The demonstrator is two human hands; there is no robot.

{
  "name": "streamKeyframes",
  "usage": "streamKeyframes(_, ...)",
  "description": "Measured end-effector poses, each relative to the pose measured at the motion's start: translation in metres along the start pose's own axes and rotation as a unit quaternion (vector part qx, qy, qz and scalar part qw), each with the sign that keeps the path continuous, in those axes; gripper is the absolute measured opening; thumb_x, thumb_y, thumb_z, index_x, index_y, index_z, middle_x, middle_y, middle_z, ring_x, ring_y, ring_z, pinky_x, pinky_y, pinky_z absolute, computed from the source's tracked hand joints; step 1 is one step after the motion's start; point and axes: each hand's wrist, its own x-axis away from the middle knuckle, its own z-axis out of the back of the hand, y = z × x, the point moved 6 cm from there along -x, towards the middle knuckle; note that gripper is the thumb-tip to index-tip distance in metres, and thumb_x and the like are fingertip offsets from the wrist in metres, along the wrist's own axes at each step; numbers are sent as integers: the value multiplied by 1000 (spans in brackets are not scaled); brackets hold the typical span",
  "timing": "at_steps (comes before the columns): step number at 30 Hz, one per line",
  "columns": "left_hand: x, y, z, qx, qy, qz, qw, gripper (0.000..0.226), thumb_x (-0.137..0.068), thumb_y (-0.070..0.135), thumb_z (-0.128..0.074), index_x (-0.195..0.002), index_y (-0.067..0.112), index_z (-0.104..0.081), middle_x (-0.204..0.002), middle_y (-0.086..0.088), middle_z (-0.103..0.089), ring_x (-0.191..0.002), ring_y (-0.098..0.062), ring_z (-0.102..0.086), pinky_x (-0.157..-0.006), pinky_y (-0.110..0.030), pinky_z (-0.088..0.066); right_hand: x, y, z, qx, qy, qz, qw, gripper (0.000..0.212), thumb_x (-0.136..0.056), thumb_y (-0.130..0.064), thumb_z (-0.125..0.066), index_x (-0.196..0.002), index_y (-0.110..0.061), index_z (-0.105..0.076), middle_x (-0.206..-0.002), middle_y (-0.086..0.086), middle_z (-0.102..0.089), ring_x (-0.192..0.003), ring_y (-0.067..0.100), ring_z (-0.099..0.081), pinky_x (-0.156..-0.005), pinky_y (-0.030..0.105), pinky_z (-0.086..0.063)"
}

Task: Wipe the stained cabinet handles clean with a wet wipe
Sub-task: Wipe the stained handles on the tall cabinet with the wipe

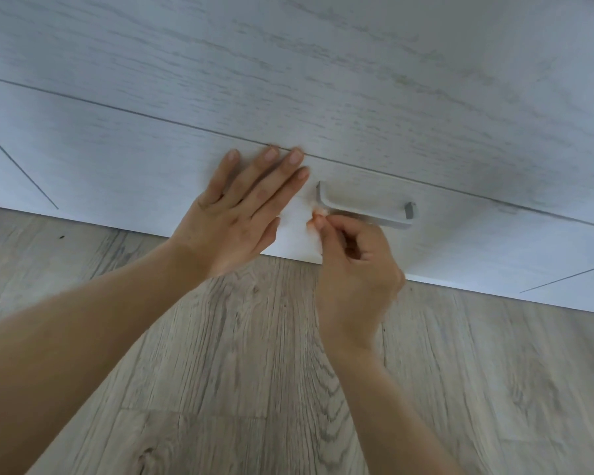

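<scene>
A pale grey bar handle (367, 209) is fixed to the lowest white wood-grain drawer front (134, 159). My right hand (355, 269) pinches a white wet wipe (302, 231) with thumb and fingertips against the handle's left end. The wipe hangs down over the drawer front and shows a faint orange smear near my fingertips. My left hand (240, 214) lies flat on the drawer front just left of the handle, fingers spread, holding nothing.
A wider cabinet front (323, 63) rises above the drawer seam. Light oak-look floorboards (254, 371) run below the cabinet base. More door seams show at the far left (18, 162) and far right (563, 277).
</scene>
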Motion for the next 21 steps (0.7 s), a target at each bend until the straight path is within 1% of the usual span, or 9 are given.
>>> streamKeyframes(1,2,0,0,-3,1,0,1000,69,-93,26,-46,-152,9,-15,-159,-6,7,-147,-21,4,-118,-43,-1,1,-2,-1,4,-3,11,1000,4,-80,-18,-72,-82,-20,-69,-73,-6,-66,-66,3,-60,-62,9,-45)
streamKeyframes(2,3,0,0,-6,3,1,1000,69,-93,26,-47,-152,8,-16,-159,-6,6,-147,-21,3,-118,-43,-1,2,-3,1,-5,8,13,1000,4,-80,-20,-72,-83,-21,-69,-74,-6,-66,-67,4,-61,-63,11,-46)
streamKeyframes(5,2,0,-1,0,4,1,1000,68,-93,26,-47,-152,9,-16,-160,-6,5,-147,-21,2,-118,-43,-2,-1,3,15,-32,60,-7,998,5,-82,-27,-68,-85,-24,-67,-75,-7,-66,-66,11,-62,-61,25,-52)
streamKeyframes(7,3,-1,-2,-5,6,-1,1000,69,-93,26,-46,-152,9,-15,-160,-6,6,-147,-21,2,-118,-43,-1,-4,5,17,-26,62,-11,998,4,-82,-24,-69,-85,-22,-66,-74,-5,-66,-65,14,-62,-60,30,-53)
streamKeyframes(9,3,-1,-1,-8,8,-1,1000,69,-93,26,-47,-152,9,-14,-159,-6,7,-147,-21,3,-118,-43,0,-4,3,11,-20,43,-14,999,3,-82,-17,-70,-84,-17,-67,-75,-2,-66,-66,13,-62,-61,27,-52)
streamKeyframes(12,1,0,-2,-4,4,2,1000,70,-93,25,-48,-152,8,-14,-159,-5,9,-147,-21,5,-117,-43,0,-2,1,3,-3,24,-7,1000,3,-80,-15,-71,-81,-16,-68,-74,-2,-68,-67,7,-62,-64,18,-50)
streamKeyframes(16,3,-4,-1,-14,6,-19,1000,71,-93,25,-49,-152,9,-13,-159,-6,7,-147,-20,3,-117,-42,-2,-2,1,4,-35,43,-22,998,6,-81,-14,-71,-82,-18,-67,-75,-1,-68,-67,15,-64,-63,27,-53)
streamKeyframes(19,3,-11,0,-24,8,-49,998,69,-93,23,-48,-152,8,-16,-159,-6,3,-147,-20,-1,-117,-40,-6,0,-11,-15,-3,6,23,1000,5,-79,-9,-73,-80,-13,-69,-72,-1,-65,-63,9,-60,-61,16,-49)
streamKeyframes(21,4,-10,0,-26,10,-51,998,69,-92,23,-49,-151,8,-18,-160,-6,0,-147,-19,-3,-117,-40,-7,1,-14,-22,6,13,30,999,3,-79,-8,-73,-79,-7,-70,-70,2,-66,-62,8,-59,-59,12,-47)
